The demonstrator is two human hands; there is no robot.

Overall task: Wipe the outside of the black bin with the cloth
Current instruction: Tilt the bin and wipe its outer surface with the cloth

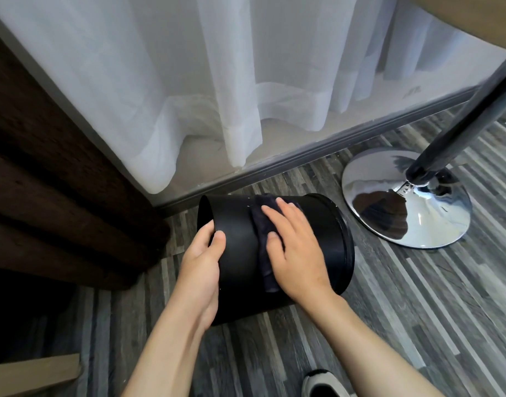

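Observation:
The black bin (237, 253) lies on its side above the grey wood-pattern floor, its open mouth facing left and its base to the right. My left hand (201, 259) grips the rim at the mouth, thumb on the outside wall. A dark cloth (262, 236) is draped over the curved side of the bin. My right hand (294, 247) lies flat on the cloth, fingers spread, pressing it against the bin.
A chrome round stool base (406, 202) with a dark pole stands just right of the bin. White sheer curtains (217, 81) hang behind, above a grey floor rail. A dark brown curtain (45, 181) fills the left. A shoe (323, 383) shows at the bottom edge.

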